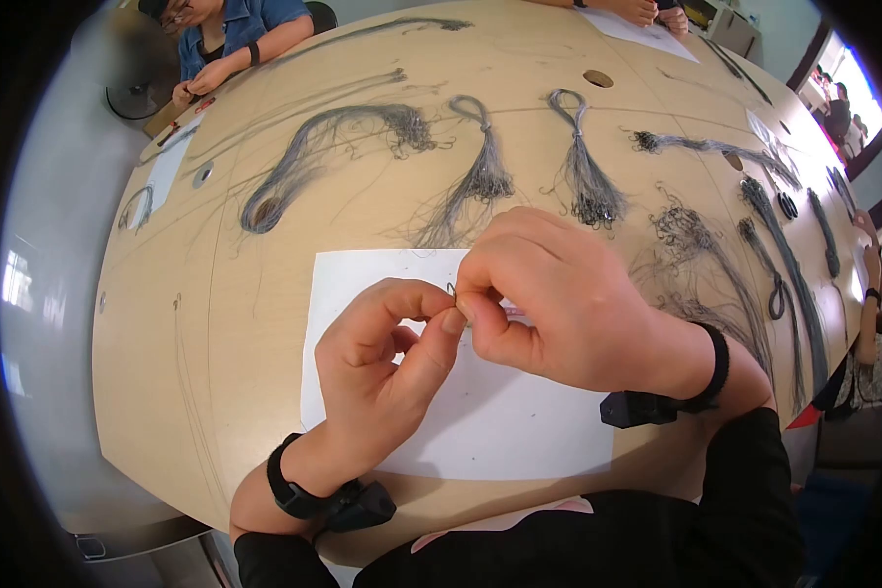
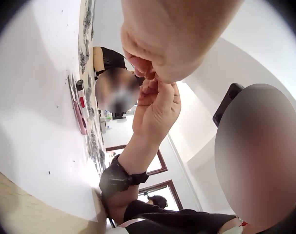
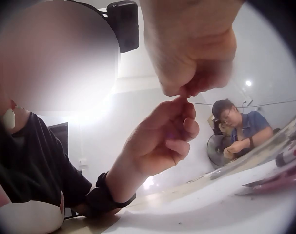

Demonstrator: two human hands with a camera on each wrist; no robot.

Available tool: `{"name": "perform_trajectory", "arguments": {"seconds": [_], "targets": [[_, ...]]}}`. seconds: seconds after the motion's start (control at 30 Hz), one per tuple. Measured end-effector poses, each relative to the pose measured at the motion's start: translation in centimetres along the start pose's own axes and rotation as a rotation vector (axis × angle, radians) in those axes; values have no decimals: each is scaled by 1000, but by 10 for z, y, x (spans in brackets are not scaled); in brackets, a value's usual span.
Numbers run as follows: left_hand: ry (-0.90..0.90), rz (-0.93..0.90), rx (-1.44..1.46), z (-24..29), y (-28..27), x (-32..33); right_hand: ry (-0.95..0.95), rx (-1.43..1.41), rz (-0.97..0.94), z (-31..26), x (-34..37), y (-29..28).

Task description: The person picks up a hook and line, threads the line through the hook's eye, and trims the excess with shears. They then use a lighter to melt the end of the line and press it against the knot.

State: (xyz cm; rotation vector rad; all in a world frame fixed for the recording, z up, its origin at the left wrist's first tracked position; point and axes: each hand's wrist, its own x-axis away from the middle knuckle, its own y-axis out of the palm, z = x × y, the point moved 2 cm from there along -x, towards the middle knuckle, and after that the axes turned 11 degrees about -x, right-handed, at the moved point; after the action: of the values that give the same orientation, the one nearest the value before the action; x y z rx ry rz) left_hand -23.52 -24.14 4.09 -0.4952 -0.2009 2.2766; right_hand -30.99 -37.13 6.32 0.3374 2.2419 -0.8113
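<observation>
Over the white paper [image 1: 382, 421], my left hand [image 1: 382, 343] and right hand [image 1: 559, 304] meet fingertip to fingertip. Between thumb and forefinger, the left hand pinches a small dark fish hook [image 1: 451, 290], its curved end poking up above the fingertips. The right hand pinches at the same spot, its other fingers curled in; what lies between its fingertips is mostly hidden. A thin fishing line [image 3: 202, 103] runs off sideways from the fingertips in the right wrist view. On the paper lie a pink-handled cutting tool [image 2: 80, 117] and a dark pen-like tool [image 2: 80, 92], largely covered by my right hand from above.
Looped bundles of hooked line [image 1: 485, 176] [image 1: 580, 167] lie beyond the paper. A larger bundle [image 1: 304, 147] is at left; more tangled bundles [image 1: 696, 235] lie at right, near black scissors [image 1: 787, 205]. Another person [image 1: 230, 49] works at the far left edge.
</observation>
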Motion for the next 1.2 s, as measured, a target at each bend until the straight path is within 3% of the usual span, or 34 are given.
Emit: {"name": "perform_trajectory", "arguments": {"seconds": [0.2,0.4,0.47,0.93,1.03,1.1,1.17,1.2], "targets": [[-125,-49,270,0,1,1,31,-6,-58,-1,1,3],[-199,-31,328,4,0,0,26,-93,-32,-2,-2,-6],[-200,-36,338,3,0,0,85,-110,-26,-3,-2,-8],[-83,-96,276,-7,4,4,33,8,-38,1,2,0],[-46,4,292,-3,0,0,63,-112,2,3,2,2],[-19,112,375,-4,-3,-3,265,-186,-27,1,4,6],[-126,213,449,0,-7,-9,245,-75,-85,1,5,3],[-150,260,541,4,-10,-12,136,6,-102,2,4,0]]}}
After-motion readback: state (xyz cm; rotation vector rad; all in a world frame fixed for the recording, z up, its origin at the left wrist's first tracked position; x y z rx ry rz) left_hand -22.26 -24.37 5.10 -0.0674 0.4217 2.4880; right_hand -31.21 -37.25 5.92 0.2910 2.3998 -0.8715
